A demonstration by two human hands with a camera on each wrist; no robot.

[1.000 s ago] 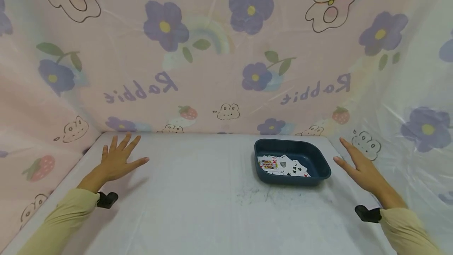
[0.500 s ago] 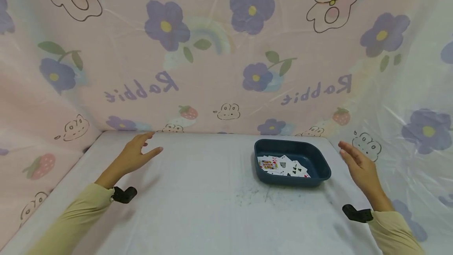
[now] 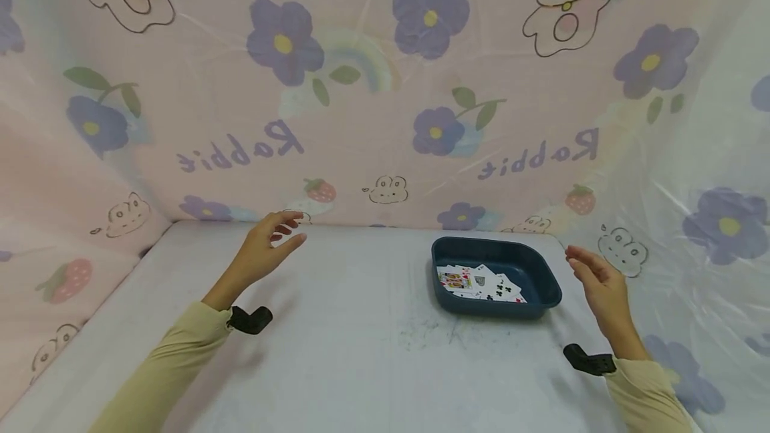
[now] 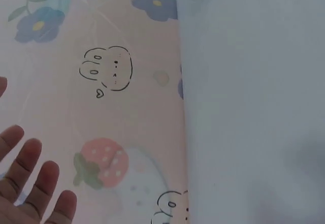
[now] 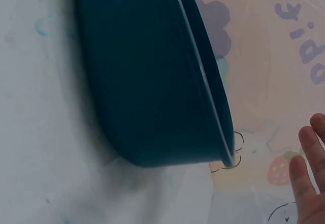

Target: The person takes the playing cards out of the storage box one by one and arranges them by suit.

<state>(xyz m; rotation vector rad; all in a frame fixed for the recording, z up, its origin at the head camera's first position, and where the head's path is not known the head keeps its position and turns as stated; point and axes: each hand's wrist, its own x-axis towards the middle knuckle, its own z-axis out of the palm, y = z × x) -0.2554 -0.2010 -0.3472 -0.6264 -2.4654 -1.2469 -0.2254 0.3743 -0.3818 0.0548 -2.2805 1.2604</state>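
Your left hand hangs over the table, fingers loosely curled, holding nothing. Over on the right, the dark blue tray holds loose playing cards. Your right hand hovers just beside it, relaxed and empty; grab that rim sloppily and I'd guess the cards slide out.

Soft, even light fills the scene, bright but without glare, filtering through the translucent printed sheet behind. Shadows are faint: a pale smudge under the left hand and a thin dark rim beneath the tray on the surface. The head view bows at its edges. Both wrist views are soft; the tray wall close up is blurred.
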